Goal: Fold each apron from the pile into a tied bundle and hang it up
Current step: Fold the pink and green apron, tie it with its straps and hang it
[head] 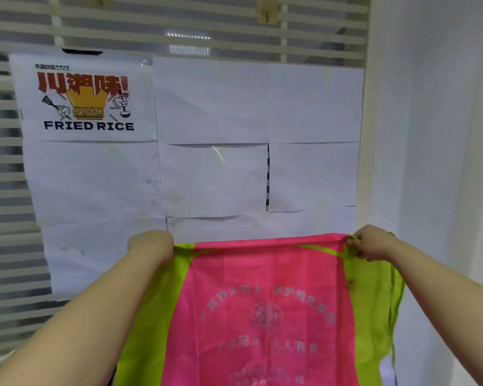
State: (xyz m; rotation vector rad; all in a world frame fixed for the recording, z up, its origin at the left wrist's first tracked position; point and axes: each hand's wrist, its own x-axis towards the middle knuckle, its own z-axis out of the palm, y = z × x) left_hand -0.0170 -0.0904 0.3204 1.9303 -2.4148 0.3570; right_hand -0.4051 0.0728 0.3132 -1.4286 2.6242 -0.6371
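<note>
A pink apron (265, 288) with lime-green side panels and faded white print hangs spread out flat in front of me, its lower part cut off by the frame's bottom. My left hand (151, 245) pinches its top left corner. My right hand (372, 242) grips the top right corner, where the fabric bunches. A thin green tie hangs down along the apron's right edge. Both arms are stretched forward and up, holding the top hem taut and level.
Behind the apron is a slatted wall covered with white paper sheets (212, 179) and a "FRIED RICE" poster (87, 101). Two small hooks (267, 12) are fixed high on the slats. A white wall (430, 135) stands to the right.
</note>
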